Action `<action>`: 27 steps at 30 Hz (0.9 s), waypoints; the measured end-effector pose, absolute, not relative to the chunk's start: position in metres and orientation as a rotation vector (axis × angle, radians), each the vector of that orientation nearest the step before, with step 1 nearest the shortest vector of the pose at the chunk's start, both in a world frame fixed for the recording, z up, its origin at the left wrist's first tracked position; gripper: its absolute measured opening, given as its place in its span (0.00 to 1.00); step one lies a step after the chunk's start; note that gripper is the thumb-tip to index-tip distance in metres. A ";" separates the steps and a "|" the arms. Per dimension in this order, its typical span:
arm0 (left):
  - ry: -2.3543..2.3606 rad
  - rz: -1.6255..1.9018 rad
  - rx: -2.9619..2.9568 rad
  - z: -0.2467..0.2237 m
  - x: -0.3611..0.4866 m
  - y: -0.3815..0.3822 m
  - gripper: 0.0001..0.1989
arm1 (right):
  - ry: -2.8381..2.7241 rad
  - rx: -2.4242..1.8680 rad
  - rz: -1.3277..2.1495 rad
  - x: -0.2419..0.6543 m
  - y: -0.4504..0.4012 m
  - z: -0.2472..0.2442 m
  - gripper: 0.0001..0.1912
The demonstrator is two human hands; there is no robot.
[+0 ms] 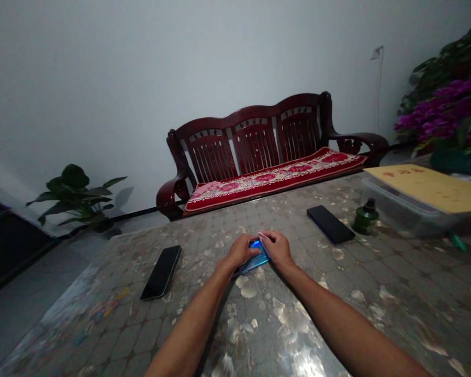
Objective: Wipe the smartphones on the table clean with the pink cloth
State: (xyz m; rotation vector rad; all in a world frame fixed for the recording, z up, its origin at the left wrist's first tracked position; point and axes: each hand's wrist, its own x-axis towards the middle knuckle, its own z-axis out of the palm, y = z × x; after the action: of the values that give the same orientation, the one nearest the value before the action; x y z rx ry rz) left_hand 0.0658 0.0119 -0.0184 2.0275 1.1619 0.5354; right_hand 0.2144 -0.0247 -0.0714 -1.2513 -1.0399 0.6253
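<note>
A shiny blue smartphone (258,260), its glossy side up, lies at a slant at the middle of the table, between my two hands. My left hand (241,250) is closed on its far left edge, with the thumb lying across the blue surface. At the far right edge, my right hand (277,247) grips the phone with bent fingers; the fingertips are pressed together near its top corner. Something small and pale pink shows at those fingertips, too small to make out. Both hands cover much of the phone's far end.
A black phone (160,273) lies to the left, near scattered coloured rubber bands (109,308). Rightward are a dark phone (329,224), a green bottle (365,217) and a clear plastic box (404,212) under a yellow envelope (429,186). A wooden bench (255,141) stands behind the patterned table (298,293).
</note>
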 end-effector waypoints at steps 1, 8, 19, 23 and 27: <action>1.194 0.491 2.101 -0.019 0.066 0.011 0.23 | -1.042 -1.256 0.622 0.215 -0.025 -0.072 0.15; 1.311 0.477 2.240 -0.033 0.066 0.006 0.24 | -1.004 -1.248 0.655 0.215 -0.024 -0.074 0.15; 1.259 0.402 2.339 -0.025 0.072 0.004 0.22 | -0.941 -1.226 0.686 0.214 -0.023 -0.077 0.16; 1.256 0.435 2.311 -0.032 0.071 0.007 0.23 | -0.960 -1.227 0.669 0.214 -0.024 -0.075 0.16; 1.250 0.473 2.289 -0.042 0.070 0.011 0.22 | -0.986 -1.233 0.642 0.214 -0.025 -0.075 0.15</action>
State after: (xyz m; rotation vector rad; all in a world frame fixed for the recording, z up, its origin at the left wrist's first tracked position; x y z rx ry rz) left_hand 0.0697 0.0105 -0.0422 2.2892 1.2500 0.4726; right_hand 0.2143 -0.0253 -0.0746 -1.2331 -0.9855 0.6419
